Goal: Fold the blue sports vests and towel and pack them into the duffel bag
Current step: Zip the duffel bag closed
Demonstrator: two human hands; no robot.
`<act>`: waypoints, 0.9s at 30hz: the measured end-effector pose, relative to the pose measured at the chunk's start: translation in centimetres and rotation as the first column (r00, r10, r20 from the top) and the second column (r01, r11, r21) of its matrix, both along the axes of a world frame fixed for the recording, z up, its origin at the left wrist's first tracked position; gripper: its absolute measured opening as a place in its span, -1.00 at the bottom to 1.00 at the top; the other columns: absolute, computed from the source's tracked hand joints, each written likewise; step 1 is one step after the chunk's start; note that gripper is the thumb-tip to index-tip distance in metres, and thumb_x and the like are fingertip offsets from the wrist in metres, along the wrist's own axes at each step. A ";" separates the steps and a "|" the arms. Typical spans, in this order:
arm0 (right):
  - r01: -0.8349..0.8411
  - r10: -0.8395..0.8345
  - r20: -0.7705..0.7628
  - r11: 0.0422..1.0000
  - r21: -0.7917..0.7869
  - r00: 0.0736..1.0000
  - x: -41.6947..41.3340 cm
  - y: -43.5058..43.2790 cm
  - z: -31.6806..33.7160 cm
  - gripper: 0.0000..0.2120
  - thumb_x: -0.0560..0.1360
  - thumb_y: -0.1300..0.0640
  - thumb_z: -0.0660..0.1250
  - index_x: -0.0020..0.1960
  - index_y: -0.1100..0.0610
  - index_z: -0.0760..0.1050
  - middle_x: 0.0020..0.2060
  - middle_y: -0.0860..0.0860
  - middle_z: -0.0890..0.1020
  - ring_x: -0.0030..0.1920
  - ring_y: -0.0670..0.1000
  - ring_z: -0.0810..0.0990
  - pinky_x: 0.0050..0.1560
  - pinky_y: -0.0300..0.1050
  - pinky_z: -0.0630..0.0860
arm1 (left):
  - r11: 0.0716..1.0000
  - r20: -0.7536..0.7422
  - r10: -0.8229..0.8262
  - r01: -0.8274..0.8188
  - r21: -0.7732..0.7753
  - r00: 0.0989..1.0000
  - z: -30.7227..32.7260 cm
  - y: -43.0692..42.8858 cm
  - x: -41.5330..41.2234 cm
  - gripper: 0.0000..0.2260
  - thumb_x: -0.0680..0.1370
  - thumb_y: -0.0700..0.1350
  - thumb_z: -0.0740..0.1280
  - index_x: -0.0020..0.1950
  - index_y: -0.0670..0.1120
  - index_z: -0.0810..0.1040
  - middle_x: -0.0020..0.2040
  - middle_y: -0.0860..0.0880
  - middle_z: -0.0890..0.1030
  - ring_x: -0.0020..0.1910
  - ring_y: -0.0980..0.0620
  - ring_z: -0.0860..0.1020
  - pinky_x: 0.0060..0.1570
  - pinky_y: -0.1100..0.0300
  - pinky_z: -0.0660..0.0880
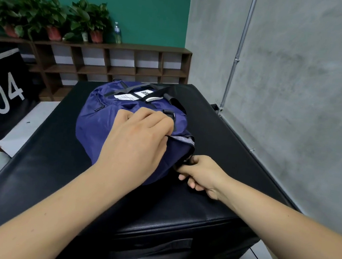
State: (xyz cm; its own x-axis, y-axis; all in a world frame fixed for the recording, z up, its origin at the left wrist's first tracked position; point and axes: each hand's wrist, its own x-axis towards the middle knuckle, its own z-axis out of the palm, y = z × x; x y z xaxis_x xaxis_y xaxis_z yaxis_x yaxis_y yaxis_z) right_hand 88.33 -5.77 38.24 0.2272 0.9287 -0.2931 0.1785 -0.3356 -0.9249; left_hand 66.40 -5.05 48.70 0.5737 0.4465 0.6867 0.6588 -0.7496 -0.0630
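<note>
Toward the padded table's [228, 139] far edge, the duffel bag [94, 125] is lying full. I am seeing the left hand [137, 138] curling over its top seam, gripping fabric, and the right hand [201, 172] pinching the black end tab [187, 157], likely tensioning it for zipping. No vests or towel showing.

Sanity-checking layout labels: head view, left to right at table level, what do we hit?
Black panel marked 04 → duffel bag → right hand → metal wall pipe. Left hand overlaps the bag, so unplaced.
</note>
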 end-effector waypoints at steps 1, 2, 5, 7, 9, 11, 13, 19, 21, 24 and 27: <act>0.004 -0.004 -0.003 1.000 0.005 1.000 -0.2 0.1 -0.1 -0.77 0.55 0.12 0.55 -0.04 0.19 0.51 -0.27 0.11 0.69 -0.55 -0.06 0.39 -0.61 -0.28 0.16 | 1.000 -0.003 0.024 -0.024 0.006 1.000 0.2 0.3 -0.2 -0.85 0.57 -0.21 0.40 -0.02 0.02 0.48 -0.04 0.12 0.58 0.05 -0.05 0.53 -0.02 -0.05 0.33; 0.004 -0.004 -0.022 1.000 0.001 1.000 -0.3 0.2 -0.2 -0.74 0.55 0.10 0.55 -0.09 0.18 0.49 -0.28 0.11 0.69 -0.56 -0.06 0.38 -0.61 -0.28 0.15 | 0.999 -0.005 0.043 -0.043 0.007 0.999 0.3 0.6 -0.5 -0.84 0.57 -0.21 0.39 -0.02 0.02 0.48 -0.05 0.12 0.57 0.04 -0.06 0.52 -0.02 -0.05 0.34; -0.013 0.010 -0.077 0.999 -0.044 0.997 -0.4 0.4 -0.2 -0.70 0.58 0.07 0.53 -0.20 0.16 0.48 -0.34 0.06 0.63 -0.56 -0.09 0.34 -0.62 -0.29 0.13 | 0.997 -0.002 0.070 -0.070 -0.013 0.998 0.9 1.1 -1.3 -0.85 0.58 -0.18 0.38 -0.04 0.03 0.44 -0.06 0.12 0.53 -0.01 -0.08 0.49 -0.04 -0.07 0.35; -0.055 0.049 -0.084 0.996 -0.072 0.995 -0.6 0.2 0.2 -0.75 0.61 0.05 0.49 -0.13 0.19 0.59 -0.40 0.02 0.58 -0.56 -0.11 0.32 -0.62 -0.29 0.12 | 0.996 0.004 0.087 -0.087 -0.025 0.996 1.0 1.3 -1.8 -0.84 0.58 -0.16 0.38 -0.05 0.03 0.42 -0.07 0.12 0.51 -0.02 -0.08 0.46 -0.04 -0.07 0.35; -0.095 0.088 -0.086 0.993 -0.077 0.992 -0.8 -0.1 0.5 -0.74 0.64 0.04 0.45 -0.05 0.24 0.66 -0.44 0.00 0.53 -0.58 -0.12 0.29 -0.59 -0.29 0.12 | 0.995 0.013 0.091 -0.091 -0.034 0.996 1.0 1.4 -2.0 -0.85 0.58 -0.15 0.38 -0.05 0.04 0.43 -0.08 0.12 0.50 -0.03 -0.07 0.44 -0.05 -0.03 0.33; -0.110 0.107 -0.051 0.992 -0.057 0.993 -0.8 -0.4 1.0 -0.70 0.64 0.04 0.45 -0.03 0.30 0.70 -0.48 0.01 0.48 -0.60 -0.10 0.25 -0.53 -0.28 0.10 | 0.995 0.023 0.091 -0.090 -0.045 0.996 1.0 1.4 -2.2 -0.84 0.58 -0.15 0.39 -0.06 0.04 0.43 -0.09 0.13 0.49 -0.05 -0.05 0.42 -0.07 -0.01 0.32; -0.116 0.114 -0.039 0.992 -0.042 0.993 -0.5 -0.7 1.8 -0.72 0.62 0.06 0.47 -0.06 0.30 0.71 -0.52 0.02 0.43 -0.61 -0.08 0.21 -0.48 -0.26 0.08 | 0.994 0.028 0.096 -0.094 -0.056 0.995 1.1 1.4 -2.2 -0.84 0.58 -0.15 0.40 -0.05 0.04 0.44 -0.10 0.13 0.48 -0.07 -0.04 0.40 -0.08 0.00 0.32; -0.169 0.176 -0.144 0.984 0.061 0.974 1.0 -1.2 4.9 -0.76 0.64 0.12 0.40 -0.12 0.26 0.65 -0.53 0.03 0.30 -0.59 -0.05 0.13 -0.34 -0.08 -0.04 | 0.991 0.047 0.096 -0.092 -0.093 0.994 1.2 1.4 -2.2 -0.84 0.56 -0.15 0.42 -0.06 0.04 0.46 -0.10 0.13 0.49 -0.08 -0.03 0.40 -0.07 -0.01 0.35; -0.176 0.187 -0.148 0.981 0.083 0.971 1.0 -1.2 5.7 -0.75 0.66 0.13 0.36 -0.12 0.25 0.62 -0.52 0.02 0.29 -0.58 -0.05 0.13 -0.36 -0.11 -0.02 | 0.991 0.057 0.098 -0.092 -0.097 0.994 1.3 1.3 -2.3 -0.84 0.56 -0.14 0.42 -0.06 0.04 0.46 -0.10 0.13 0.49 -0.08 -0.03 0.40 -0.07 -0.02 0.37; -0.167 0.181 -0.138 0.980 0.108 0.974 0.5 -1.2 7.0 -0.75 0.66 0.14 0.32 -0.14 0.25 0.57 -0.51 0.01 0.27 -0.58 -0.05 0.13 -0.40 -0.16 0.00 | 0.992 0.074 0.109 -0.103 -0.079 0.991 1.4 1.4 -2.4 -0.84 0.54 -0.14 0.43 -0.07 0.04 0.45 -0.11 0.13 0.49 -0.10 -0.03 0.40 -0.08 -0.03 0.37; -0.163 0.178 -0.103 0.977 0.138 0.979 0.1 -1.2 8.4 -0.74 0.64 0.15 0.32 -0.20 0.21 0.54 -0.50 0.01 0.25 -0.57 -0.04 0.12 -0.40 -0.16 0.01 | 0.993 0.103 0.111 -0.106 -0.053 0.989 1.8 1.9 -2.9 -0.83 0.50 -0.13 0.45 -0.06 0.03 0.47 -0.09 0.13 0.51 -0.07 -0.04 0.42 -0.09 -0.02 0.36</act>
State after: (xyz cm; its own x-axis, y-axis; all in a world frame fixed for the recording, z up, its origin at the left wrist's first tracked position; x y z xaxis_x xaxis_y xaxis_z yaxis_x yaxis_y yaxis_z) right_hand 88.45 -6.92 46.66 0.0340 0.9823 -0.1842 0.1142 -0.1870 -0.9757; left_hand 63.55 -3.15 50.52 0.4457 0.5357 0.7172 0.7373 -0.6741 0.0453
